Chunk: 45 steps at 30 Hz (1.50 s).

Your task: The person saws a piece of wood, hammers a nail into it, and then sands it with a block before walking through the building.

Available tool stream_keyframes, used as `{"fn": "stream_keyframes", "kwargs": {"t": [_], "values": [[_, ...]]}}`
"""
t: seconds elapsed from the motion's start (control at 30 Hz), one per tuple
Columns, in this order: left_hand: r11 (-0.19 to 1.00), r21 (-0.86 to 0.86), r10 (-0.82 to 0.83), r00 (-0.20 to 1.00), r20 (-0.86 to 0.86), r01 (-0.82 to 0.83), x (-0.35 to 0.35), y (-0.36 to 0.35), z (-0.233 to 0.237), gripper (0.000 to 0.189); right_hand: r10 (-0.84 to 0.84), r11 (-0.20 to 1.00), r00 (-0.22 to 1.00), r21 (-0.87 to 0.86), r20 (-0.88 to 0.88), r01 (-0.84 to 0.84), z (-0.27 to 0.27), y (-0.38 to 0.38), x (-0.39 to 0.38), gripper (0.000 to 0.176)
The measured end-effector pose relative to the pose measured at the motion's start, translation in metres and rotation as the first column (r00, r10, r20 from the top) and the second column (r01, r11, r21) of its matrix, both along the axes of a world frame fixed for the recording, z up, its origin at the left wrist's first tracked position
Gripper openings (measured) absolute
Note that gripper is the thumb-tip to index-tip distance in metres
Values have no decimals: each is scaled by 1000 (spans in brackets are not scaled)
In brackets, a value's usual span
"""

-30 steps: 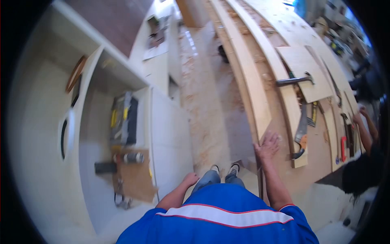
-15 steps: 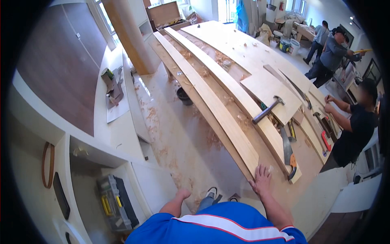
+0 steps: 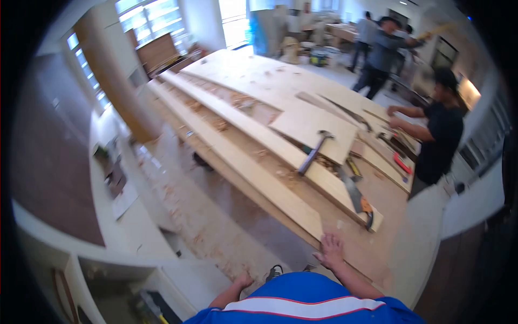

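Note:
My right hand (image 3: 331, 251) rests on the near edge of the workbench (image 3: 372, 254), fingers spread, against the near end of a long pale wooden board (image 3: 243, 164). My left hand (image 3: 244, 279) hangs low beside the bench, over the floor; its fingers are too blurred to make out. A second long board (image 3: 248, 129) runs alongside the first. Across it lies a hammer (image 3: 315, 154) with a dark handle. Nearer me, a handsaw (image 3: 356, 195) with an orange and black handle rests over that board's end.
A person in black (image 3: 440, 127) stands at the bench's right side, near a red-handled tool (image 3: 401, 163). Several people work farther back. White cabinets (image 3: 194, 281) are at my left, and wood shavings (image 3: 183, 216) litter the floor.
The view has swung right and up, so the bench and boards appear farther left. My right hand stays at the board's end, fingers spread; my left hand still hangs low.

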State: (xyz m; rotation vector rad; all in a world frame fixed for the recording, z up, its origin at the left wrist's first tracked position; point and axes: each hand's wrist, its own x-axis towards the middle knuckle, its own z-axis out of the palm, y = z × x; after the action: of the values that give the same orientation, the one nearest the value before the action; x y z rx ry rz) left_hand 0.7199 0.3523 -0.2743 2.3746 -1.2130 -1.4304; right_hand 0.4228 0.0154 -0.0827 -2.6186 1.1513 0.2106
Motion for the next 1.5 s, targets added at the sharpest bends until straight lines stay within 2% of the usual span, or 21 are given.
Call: {"fn": "stream_keyframes", "kwargs": {"t": [0.07, 0.1, 0.2, 0.33, 0.43, 0.53, 0.63, 0.73, 0.87, 0.93, 1.0, 1.03, 1.1, 1.17, 1.2, 1.23, 1.27, 1.33, 1.37, 1.43, 1.5], "values": [[957, 148, -250, 968, -24, 251, -2, 3, 41, 51, -16, 1000, 1000, -8, 3, 16, -1, 0, 7, 96], [940, 184, -282, 958, -51, 286, -3, 13, 35, 51, -21, 1000, 1000, -9, -7, 21, -4, -1, 10, 96], [934, 238, -265, 963, -47, 268, 9, 41, -5, 52, -16, 1000, 1000, 7, -19, 16, 0, -6, 8, 96], [950, 263, -176, 984, 6, 168, 32, 43, -29, 53, 12, 999, 1000, 49, -28, -11, 4, -9, 4, 97], [903, 283, -366, 923, 117, 323, 56, 18, -22, 53, 0, 997, 999, 73, -39, 3, 3, -9, 5, 95], [957, 202, -253, 939, 232, 208, 53, -11, -8, 52, 4, 998, 999, 59, -38, -1, 2, -8, 4, 96], [970, 177, -190, 972, 139, 164, 38, -49, 40, 54, 4, 999, 1000, 53, -20, -3, -4, -9, 3, 98], [980, 148, -157, 979, 133, 137, 11, -70, 64, 55, -3, 997, 998, 76, -56, 7, 2, -9, 6, 99], [954, 157, -266, 962, 61, 254, -19, -73, 35, 58, -8, 990, 995, 139, -100, 22, 11, -9, 12, 102], [921, 189, -355, 934, 47, 340, -33, -73, 47, 59, -1, 986, 991, 164, -136, 24, 13, -14, 14, 104], [886, 193, -441, 895, 68, 422, -33, -59, -30, 61, -5, 986, 988, 161, -153, 30, 22, -16, 16, 107], [866, 195, -483, 872, 79, 461, -39, -60, -25, 61, 14, 986, 987, 167, -160, 13, 25, -17, 16, 108], [893, 212, -432, 889, 151, 397, -26, -46, -36, 58, 11, 980, 979, 195, -203, 29, 35, -22, 18, 107], [937, 108, -342, 933, 112, 331, -12, -33, -31, 56, 37, 977, 970, 212, -239, 15, 33, -20, 22, 107], [966, 37, -259, 959, 110, 257, -9, -26, -25, 53, 53, 980, 966, 199, -251, -3, 30, -22, 22, 107], [982, 147, -140, 976, 165, 116, -12, -28, -8, 55, 56, 983, 969, 185, -242, -11, 26, -23, 21, 107], [997, 71, -18, 970, 241, 1, -14, -15, -11, 56, 66, 984, 969, 174, -237, -25, 24, -24, 21, 107], [998, -20, 70, 932, 356, -67, -36, 3, 11, 55, 85, 986, 968, 163, -236, -47, 34, -21, 20, 108], [973, -135, 224, 910, 349, -188, -53, 20, 14, 53, 110, 986, 968, 148, -225, -77, 32, -22, 18, 110], [897, -31, 427, 844, 326, -441, -104, 37, 47, 52, 147, 985, 964, 122, -221, -123, 26, -22, 13, 113], [877, 13, 454, 839, 300, -480, -169, 64, 41, 52, 161, 985, 964, 95, -210, -144, 23, -22, 13, 116]]}}
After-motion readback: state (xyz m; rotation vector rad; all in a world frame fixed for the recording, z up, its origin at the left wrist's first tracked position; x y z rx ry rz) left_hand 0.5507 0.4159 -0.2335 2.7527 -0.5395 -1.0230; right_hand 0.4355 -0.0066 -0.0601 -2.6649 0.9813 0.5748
